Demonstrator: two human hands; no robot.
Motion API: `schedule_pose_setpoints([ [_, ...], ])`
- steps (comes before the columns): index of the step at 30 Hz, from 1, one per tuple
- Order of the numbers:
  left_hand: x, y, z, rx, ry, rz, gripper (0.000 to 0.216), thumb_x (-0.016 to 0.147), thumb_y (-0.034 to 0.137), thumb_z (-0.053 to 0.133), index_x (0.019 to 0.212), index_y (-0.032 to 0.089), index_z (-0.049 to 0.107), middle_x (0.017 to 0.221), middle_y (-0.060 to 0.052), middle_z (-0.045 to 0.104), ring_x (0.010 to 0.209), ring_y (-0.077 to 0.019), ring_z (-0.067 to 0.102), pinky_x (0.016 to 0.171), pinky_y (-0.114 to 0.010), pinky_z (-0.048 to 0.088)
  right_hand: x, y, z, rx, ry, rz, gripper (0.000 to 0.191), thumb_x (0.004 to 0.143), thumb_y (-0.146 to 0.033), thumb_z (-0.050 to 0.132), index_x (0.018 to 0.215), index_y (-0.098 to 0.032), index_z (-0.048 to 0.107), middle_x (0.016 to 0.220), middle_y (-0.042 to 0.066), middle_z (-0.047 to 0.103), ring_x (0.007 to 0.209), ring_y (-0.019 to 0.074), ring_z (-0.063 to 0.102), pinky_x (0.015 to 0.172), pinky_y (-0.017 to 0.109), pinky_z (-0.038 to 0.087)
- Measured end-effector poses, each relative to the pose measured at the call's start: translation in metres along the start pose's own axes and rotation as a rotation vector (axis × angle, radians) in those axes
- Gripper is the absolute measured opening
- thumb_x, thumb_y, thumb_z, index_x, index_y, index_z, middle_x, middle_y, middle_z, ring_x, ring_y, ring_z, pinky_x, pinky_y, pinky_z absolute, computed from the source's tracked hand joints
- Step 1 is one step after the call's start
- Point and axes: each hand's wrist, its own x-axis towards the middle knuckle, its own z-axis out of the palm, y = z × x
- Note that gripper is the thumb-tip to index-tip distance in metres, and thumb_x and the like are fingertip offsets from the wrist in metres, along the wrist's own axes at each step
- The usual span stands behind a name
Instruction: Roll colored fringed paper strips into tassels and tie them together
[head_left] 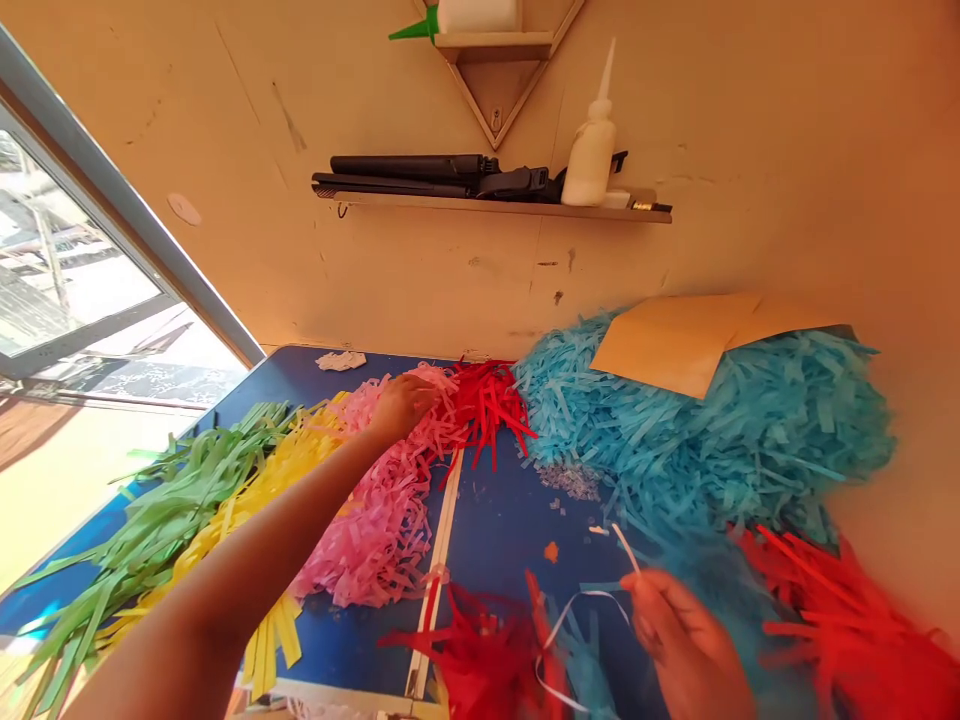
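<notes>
My left hand (406, 404) reaches across the table to the far end of a pile of pink paper fringe (375, 545). Its fingers curl down into the pink strips, and their tips are partly hidden. Near the front right, my right hand (682, 640) pinches a thin white string (555, 632) between thumb and fingers. One short end sticks up past the fingertips; the rest loops left and down. Below the loop lie blurred red paper strips (487, 650) and a few light blue strips (589, 660).
Yellow fringe (232, 515) and green fringe (191, 490) lie left on the blue table (495, 520). Red fringe (489, 400) sits at the back. Blue fringe (675, 440) bears a tan sheet (667, 345). More red fringe (847, 610) is right. A wall shelf (480, 204) holds a glue bottle (590, 160).
</notes>
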Motion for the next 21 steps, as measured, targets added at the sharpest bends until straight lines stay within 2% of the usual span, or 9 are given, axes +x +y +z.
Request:
schedule_pose_setpoints([
  [4, 0.014, -0.008, -0.03, 0.018, 0.383, -0.276, 0.034, 0.095, 0.029, 0.042, 0.1, 0.016, 0.073, 0.105, -0.011, 0.074, 0.102, -0.0231, 0.066, 0.09, -0.038, 0.051, -0.001, 0.006, 0.014, 0.025, -0.011, 0.01, 0.045, 0.075, -0.061, 0.074, 0.085, -0.017, 0.068, 0.055, -0.005, 0.036, 0.051, 0.0099, 0.03, 0.045, 0.021, 0.025],
  [6, 0.013, 0.007, -0.05, 0.041, 0.574, -0.357, 0.04, 0.097, 0.027, 0.032, 0.106, 0.014, 0.069, 0.116, -0.014, 0.07, 0.114, -0.0242, 0.061, 0.099, -0.042, 0.046, -0.002, 0.01, 0.021, 0.038, -0.022, 0.016, 0.046, 0.075, -0.061, 0.073, 0.086, -0.017, 0.067, 0.056, -0.006, 0.034, 0.051, 0.0093, 0.028, 0.045, 0.021, 0.023],
  [8, 0.004, 0.039, -0.067, 0.025, 0.664, -0.322, 0.037, 0.098, 0.026, 0.033, 0.106, 0.016, 0.068, 0.12, -0.013, 0.068, 0.119, -0.023, 0.058, 0.109, -0.045, 0.037, -0.003, 0.013, 0.025, 0.04, -0.012, 0.009, 0.048, 0.075, -0.063, 0.073, 0.087, -0.017, 0.067, 0.056, -0.006, 0.032, 0.05, 0.009, 0.026, 0.045, 0.021, 0.021],
  [9, -0.005, 0.06, -0.072, -0.039, 0.611, -0.213, 0.029, 0.095, 0.027, 0.041, 0.102, 0.018, 0.068, 0.114, -0.011, 0.07, 0.112, -0.022, 0.062, 0.11, -0.045, 0.035, -0.003, 0.013, 0.028, 0.033, -0.004, 0.001, 0.049, 0.075, -0.064, 0.072, 0.087, -0.016, 0.068, 0.055, -0.007, 0.03, 0.05, 0.009, 0.025, 0.044, 0.021, 0.02],
  [11, -0.03, 0.11, -0.074, -0.201, 0.247, 0.002, 0.019, 0.09, 0.027, 0.052, 0.093, 0.022, 0.07, 0.092, -0.005, 0.074, 0.091, -0.0201, 0.068, 0.106, -0.046, 0.038, -0.004, 0.013, 0.034, 0.009, 0.004, -0.027, 0.051, 0.074, -0.066, 0.071, 0.085, -0.016, 0.068, 0.054, -0.007, 0.03, 0.049, 0.009, 0.024, 0.044, 0.021, 0.02],
  [12, -0.045, 0.135, -0.071, -0.312, 0.075, 0.018, 0.017, 0.089, 0.028, 0.054, 0.091, 0.023, 0.07, 0.089, -0.004, 0.074, 0.087, -0.0204, 0.067, 0.099, -0.043, 0.043, -0.004, 0.012, 0.038, -0.005, 0.004, -0.045, 0.05, 0.075, -0.066, 0.07, 0.084, -0.016, 0.068, 0.054, -0.007, 0.031, 0.049, 0.0091, 0.025, 0.044, 0.021, 0.02],
  [15, -0.09, 0.201, -0.053, -0.834, -0.303, -0.281, 0.018, 0.091, 0.037, 0.054, 0.094, 0.022, 0.063, 0.071, -0.002, 0.068, 0.061, -0.015, 0.061, 0.059, -0.026, 0.047, -0.005, 0.008, 0.054, -0.023, -0.025, -0.081, 0.045, 0.077, -0.062, 0.069, 0.082, -0.017, 0.068, 0.055, -0.005, 0.038, 0.049, 0.0092, 0.028, 0.044, 0.021, 0.023],
  [18, -0.12, 0.237, -0.035, -1.256, -0.388, -0.596, 0.028, 0.085, 0.046, 0.063, 0.08, 0.02, 0.053, 0.064, 0.002, 0.064, 0.051, -0.01, 0.052, 0.052, -0.021, 0.039, -0.006, 0.003, 0.071, -0.032, -0.117, -0.104, 0.037, 0.079, -0.055, 0.069, 0.084, -0.018, 0.07, 0.06, -0.003, 0.049, 0.052, 0.0102, 0.037, 0.047, 0.021, 0.03],
  [21, -0.131, 0.25, -0.025, -1.435, -0.349, -0.732, 0.036, 0.08, 0.049, 0.069, 0.076, 0.018, 0.052, 0.065, 0.002, 0.064, 0.047, -0.0056, 0.045, 0.05, -0.019, 0.034, -0.008, -0.003, 0.08, -0.043, -0.2, -0.153, 0.029, 0.08, -0.047, 0.07, 0.081, -0.018, 0.071, 0.066, -0.001, 0.059, 0.06, 0.0129, 0.048, 0.057, 0.022, 0.039],
])
